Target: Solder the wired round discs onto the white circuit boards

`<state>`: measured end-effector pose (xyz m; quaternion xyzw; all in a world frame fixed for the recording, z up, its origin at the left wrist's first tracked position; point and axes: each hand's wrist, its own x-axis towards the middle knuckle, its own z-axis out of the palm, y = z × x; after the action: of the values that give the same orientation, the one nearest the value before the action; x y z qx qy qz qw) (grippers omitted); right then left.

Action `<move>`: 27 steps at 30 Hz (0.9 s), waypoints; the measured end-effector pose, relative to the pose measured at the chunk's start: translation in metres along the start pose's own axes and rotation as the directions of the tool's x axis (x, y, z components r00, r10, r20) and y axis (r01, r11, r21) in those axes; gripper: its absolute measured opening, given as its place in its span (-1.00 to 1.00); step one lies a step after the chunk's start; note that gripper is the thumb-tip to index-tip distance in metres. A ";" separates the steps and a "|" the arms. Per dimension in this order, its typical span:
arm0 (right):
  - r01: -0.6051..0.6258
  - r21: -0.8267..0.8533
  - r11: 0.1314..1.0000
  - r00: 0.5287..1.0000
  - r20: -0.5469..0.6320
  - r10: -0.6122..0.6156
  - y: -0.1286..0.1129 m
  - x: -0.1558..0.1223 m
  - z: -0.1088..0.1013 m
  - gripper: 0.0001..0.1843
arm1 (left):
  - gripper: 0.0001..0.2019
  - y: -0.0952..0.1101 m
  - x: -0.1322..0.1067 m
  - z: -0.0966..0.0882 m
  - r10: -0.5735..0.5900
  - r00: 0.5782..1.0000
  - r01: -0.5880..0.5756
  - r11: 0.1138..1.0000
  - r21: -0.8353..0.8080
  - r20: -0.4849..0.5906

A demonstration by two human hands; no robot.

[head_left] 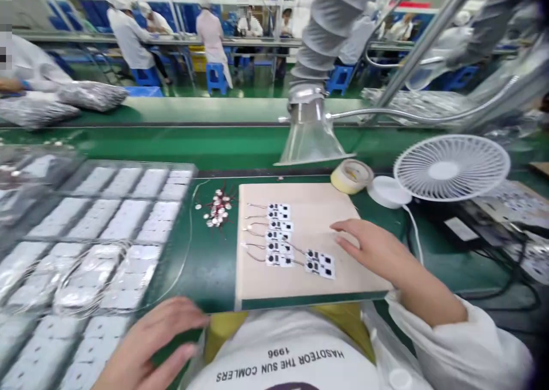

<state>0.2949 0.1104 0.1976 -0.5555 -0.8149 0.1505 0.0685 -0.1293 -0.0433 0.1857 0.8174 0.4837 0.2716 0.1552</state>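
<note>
On a beige board (300, 198) lie several small white circuit boards (279, 235) in a column, with thin wires running left from them. Two more circuit boards (319, 264) sit lower right of that column. My right hand (364, 244) is over the board's right side, fingers apart, holding nothing. At the table's front edge, left of the beige board, my left hand (160, 335) is slightly blurred, with thumb and fingers spread and nothing between them. A heap of small round discs with dark red wires (218, 208) rests left of the beige board.
Clear trays of white pieces (124, 224) fill the left side. A tape roll (351, 175) and a white fan (450, 167) stand at the right back. A fume hood nozzle (313, 132) hangs behind the board. Dark cables (510, 287) lie right. People work at far benches.
</note>
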 end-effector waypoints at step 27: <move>-0.042 0.331 0.943 0.971 0.236 -0.040 -0.031 -0.018 0.062 -0.83 | -0.87 0.011 0.151 0.087 -0.135 0.987 0.154 0.946 -0.285 0.086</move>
<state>0.2569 0.0727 0.1505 -0.5140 -0.7796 0.3523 0.0627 -0.0115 0.0844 0.1654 0.7564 0.4918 0.3008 0.3091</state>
